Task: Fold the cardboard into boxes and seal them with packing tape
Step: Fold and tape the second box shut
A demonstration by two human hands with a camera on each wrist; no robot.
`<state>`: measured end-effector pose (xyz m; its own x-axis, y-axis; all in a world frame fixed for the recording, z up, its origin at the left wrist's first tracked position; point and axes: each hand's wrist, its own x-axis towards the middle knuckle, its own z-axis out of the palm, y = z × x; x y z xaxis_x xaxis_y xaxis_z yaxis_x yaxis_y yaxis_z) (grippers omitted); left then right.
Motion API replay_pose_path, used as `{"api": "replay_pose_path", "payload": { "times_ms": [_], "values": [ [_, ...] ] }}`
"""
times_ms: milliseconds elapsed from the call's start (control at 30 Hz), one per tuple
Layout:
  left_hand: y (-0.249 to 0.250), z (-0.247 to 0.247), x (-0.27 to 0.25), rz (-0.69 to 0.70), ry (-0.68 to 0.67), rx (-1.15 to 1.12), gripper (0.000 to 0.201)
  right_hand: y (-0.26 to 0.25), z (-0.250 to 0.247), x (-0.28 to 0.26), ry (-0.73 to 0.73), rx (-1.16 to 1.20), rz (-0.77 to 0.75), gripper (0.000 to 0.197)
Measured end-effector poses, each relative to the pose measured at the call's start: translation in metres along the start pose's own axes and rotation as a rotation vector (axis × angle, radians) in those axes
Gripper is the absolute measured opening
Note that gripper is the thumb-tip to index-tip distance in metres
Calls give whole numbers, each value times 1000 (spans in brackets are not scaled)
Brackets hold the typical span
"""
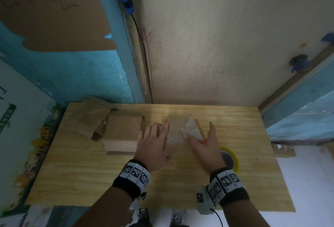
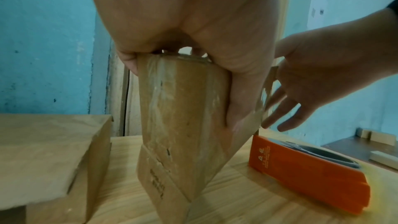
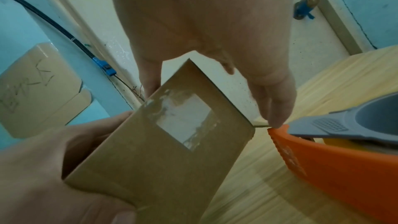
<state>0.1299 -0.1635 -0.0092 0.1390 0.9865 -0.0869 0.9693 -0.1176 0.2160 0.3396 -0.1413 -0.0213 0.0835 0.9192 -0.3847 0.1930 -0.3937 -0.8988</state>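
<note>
A small brown cardboard box [image 1: 178,136] with clear tape across it stands tilted on the wooden table [image 1: 108,181], between both hands. My left hand [image 1: 153,142] grips its left side, thumb and fingers wrapped round the top edge [image 2: 183,108]. My right hand [image 1: 206,143] lies with straight fingers along the right side and its thumb presses on the taped face. The right wrist view shows a shiny tape patch on the box [image 3: 161,159]. An orange tape dispenser [image 1: 230,158] with a yellow roll lies just right of the right hand.
A stack of folded boxes [image 1: 122,132] sits close to the left of my left hand, with flattened cardboard [image 1: 86,120] behind it at the back left corner. The wall rises right behind the table. Bare tabletop shows in front of my hands.
</note>
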Motion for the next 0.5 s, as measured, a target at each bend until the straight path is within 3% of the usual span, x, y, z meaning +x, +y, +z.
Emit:
{"api": "replay_pose_path", "payload": {
  "times_ms": [133, 200, 333, 433, 500],
  "values": [
    [4, -2, 1, -14, -49, -47, 128, -7, 2, -7, -66, -13, -140, 67],
    [4, -4, 2, -32, -74, -128, 126, -9, 2, -7, -69, -5, -158, 47],
    [3, -8, 2, -50, -38, -278, 131, -16, 0, -8, -57, 50, -191, 41],
    [2, -10, -3, -98, -4, -542, 141, -16, -1, -7, -54, 121, -188, 37],
    [4, -12, -6, -151, 93, -691, 139, -16, -2, -8, -46, 157, -168, 33]
  ]
}}
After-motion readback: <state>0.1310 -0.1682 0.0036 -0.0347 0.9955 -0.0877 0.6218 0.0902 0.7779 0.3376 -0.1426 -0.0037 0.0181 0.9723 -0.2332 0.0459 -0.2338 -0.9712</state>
